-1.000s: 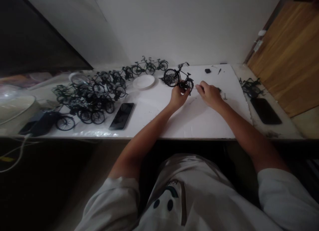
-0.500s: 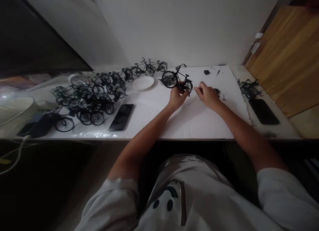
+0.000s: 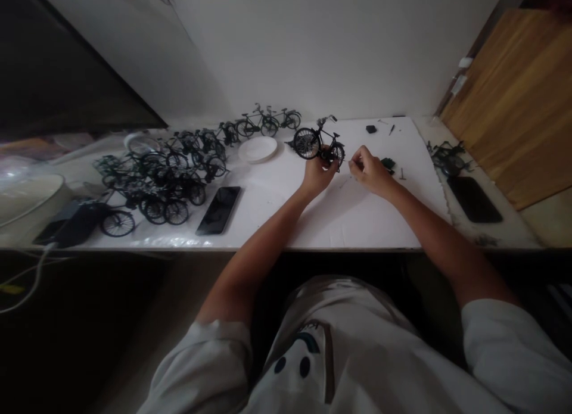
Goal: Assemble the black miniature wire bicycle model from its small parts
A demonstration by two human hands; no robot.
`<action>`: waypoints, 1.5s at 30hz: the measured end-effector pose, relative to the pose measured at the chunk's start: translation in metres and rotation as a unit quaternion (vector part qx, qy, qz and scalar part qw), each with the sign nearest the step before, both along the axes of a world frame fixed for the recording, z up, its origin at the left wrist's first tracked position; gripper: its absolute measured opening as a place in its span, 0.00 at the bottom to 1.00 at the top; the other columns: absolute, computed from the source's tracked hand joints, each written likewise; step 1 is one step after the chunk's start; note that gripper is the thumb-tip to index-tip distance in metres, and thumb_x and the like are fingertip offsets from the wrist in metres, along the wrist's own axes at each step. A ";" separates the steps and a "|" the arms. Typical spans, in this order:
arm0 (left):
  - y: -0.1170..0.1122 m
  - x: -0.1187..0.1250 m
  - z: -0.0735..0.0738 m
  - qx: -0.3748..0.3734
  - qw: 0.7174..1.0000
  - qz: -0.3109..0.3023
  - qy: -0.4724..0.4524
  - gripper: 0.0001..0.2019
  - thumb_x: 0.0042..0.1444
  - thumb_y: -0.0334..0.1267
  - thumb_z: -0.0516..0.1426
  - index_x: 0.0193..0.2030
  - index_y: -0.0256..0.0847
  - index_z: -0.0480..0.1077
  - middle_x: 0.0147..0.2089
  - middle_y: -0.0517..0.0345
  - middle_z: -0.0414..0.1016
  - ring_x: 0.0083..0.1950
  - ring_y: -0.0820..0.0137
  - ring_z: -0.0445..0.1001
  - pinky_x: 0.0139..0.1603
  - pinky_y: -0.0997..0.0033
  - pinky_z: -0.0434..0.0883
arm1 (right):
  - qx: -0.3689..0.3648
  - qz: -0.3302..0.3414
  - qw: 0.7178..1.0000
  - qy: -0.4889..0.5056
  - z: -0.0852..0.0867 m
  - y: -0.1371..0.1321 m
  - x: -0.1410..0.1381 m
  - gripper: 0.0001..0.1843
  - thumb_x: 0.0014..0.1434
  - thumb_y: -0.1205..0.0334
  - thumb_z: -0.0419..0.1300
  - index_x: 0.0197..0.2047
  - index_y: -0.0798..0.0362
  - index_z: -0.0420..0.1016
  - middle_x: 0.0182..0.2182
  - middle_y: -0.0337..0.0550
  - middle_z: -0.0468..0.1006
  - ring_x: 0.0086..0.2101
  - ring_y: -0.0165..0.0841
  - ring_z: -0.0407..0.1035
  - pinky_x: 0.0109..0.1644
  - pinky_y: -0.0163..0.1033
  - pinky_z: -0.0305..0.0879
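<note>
A black miniature bicycle [image 3: 322,141] is raised over the white work surface, tilted with its front wheel up to the left. My left hand [image 3: 319,174] is closed round its lower part, near the pedals and rear wheel; the hand hides some of the frame there. To the right, my right hand [image 3: 369,168] pinches a thin pale rod [image 3: 347,161] whose tip points at the rear wheel. Too little of the rod shows to tell its kind, and I cannot tell whether it touches the bicycle.
Many miniature bicycles [image 3: 156,176] crowd the left side. A white round dish [image 3: 258,149] and a phone [image 3: 218,210] lie nearer. Small dark parts [image 3: 370,129] and a T-shaped piece [image 3: 403,174] are at right. Another dark phone-like slab [image 3: 474,199] lies beyond the white sheet [image 3: 379,223].
My right hand and the thin rod have shifted only slightly at the rear wheel. My left hand still holds the bicycle, and the view has moved a little.
</note>
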State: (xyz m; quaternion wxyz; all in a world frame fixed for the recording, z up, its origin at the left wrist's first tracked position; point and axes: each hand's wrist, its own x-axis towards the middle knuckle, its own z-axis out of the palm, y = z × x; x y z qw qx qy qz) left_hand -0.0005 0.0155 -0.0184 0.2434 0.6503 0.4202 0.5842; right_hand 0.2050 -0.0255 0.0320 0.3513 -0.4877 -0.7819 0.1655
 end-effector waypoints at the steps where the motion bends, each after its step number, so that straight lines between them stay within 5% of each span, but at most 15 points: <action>1: 0.000 0.000 0.000 0.000 1.000 0.001 -0.002 0.15 0.60 0.30 0.67 0.52 0.41 0.72 0.40 0.58 0.80 0.33 0.74 0.77 0.36 0.74 0.74 | -0.007 0.017 1.000 0.015 0.000 0.000 0.000 0.09 0.73 0.51 0.60 0.45 0.44 0.64 0.33 0.42 0.82 0.33 0.39 0.74 0.40 0.44 0.64; 6: -0.002 0.000 0.002 0.000 1.000 0.004 -0.004 0.16 0.59 0.30 0.67 0.53 0.41 0.71 0.40 0.58 0.80 0.33 0.73 0.77 0.36 0.73 0.74 | -0.034 0.035 0.998 0.047 0.003 -0.004 -0.001 0.17 0.77 0.43 0.58 0.41 0.43 0.61 0.24 0.35 0.77 0.26 0.35 0.71 0.40 0.44 0.66; 16: -0.007 0.003 0.004 -0.020 0.999 -0.033 -0.026 0.17 0.58 0.32 0.68 0.52 0.40 0.71 0.42 0.56 0.79 0.35 0.73 0.76 0.38 0.73 0.74 | -0.023 0.002 0.999 0.046 0.005 -0.002 -0.004 0.40 0.74 0.24 0.51 0.23 0.47 0.69 0.15 0.38 0.70 0.21 0.33 0.68 0.36 0.42 0.63; 23: -0.003 0.005 0.010 -0.085 0.988 -0.058 -0.111 0.17 0.57 0.33 0.70 0.49 0.41 0.71 0.43 0.56 0.80 0.39 0.71 0.79 0.42 0.72 0.77 | 0.091 -0.047 0.984 0.148 0.004 -0.001 -0.002 0.38 0.74 0.26 0.53 0.27 0.48 0.75 0.19 0.38 0.70 0.25 0.34 0.68 0.36 0.43 0.63; 32: -0.015 0.004 0.021 -0.180 0.957 -0.119 -0.192 0.23 0.58 0.36 0.73 0.54 0.40 0.68 0.52 0.49 0.82 0.45 0.67 0.81 0.47 0.65 0.80 | 0.133 -0.044 0.969 0.203 -0.010 0.020 0.001 0.32 0.72 0.24 0.53 0.41 0.47 0.74 0.33 0.42 0.79 0.34 0.36 0.72 0.44 0.44 0.69; 35: -0.018 0.004 0.022 -0.204 0.942 -0.168 -0.205 0.29 0.56 0.35 0.75 0.58 0.41 0.67 0.49 0.51 0.82 0.46 0.66 0.81 0.51 0.62 0.80 | 0.103 -0.067 0.965 0.232 -0.012 0.024 0.000 0.32 0.66 0.23 0.60 0.42 0.47 0.75 0.36 0.42 0.79 0.36 0.36 0.72 0.44 0.43 0.70; 39: -0.017 0.005 0.018 -0.213 0.933 -0.212 -0.196 0.31 0.54 0.33 0.75 0.59 0.41 0.66 0.45 0.55 0.81 0.43 0.68 0.81 0.52 0.61 0.79 | -0.001 -0.041 0.968 0.249 -0.007 0.021 -0.002 0.34 0.59 0.23 0.67 0.41 0.49 0.79 0.27 0.36 0.71 0.29 0.33 0.65 0.33 0.39 0.64; 45: -0.019 0.006 0.018 -0.191 0.936 -0.236 -0.178 0.33 0.51 0.37 0.77 0.58 0.41 0.67 0.51 0.49 0.81 0.47 0.66 0.81 0.52 0.61 0.80 | -0.099 -0.028 0.953 0.286 -0.003 0.016 -0.004 0.36 0.49 0.23 0.74 0.37 0.49 0.80 0.23 0.33 0.65 0.21 0.28 0.57 0.21 0.37 0.54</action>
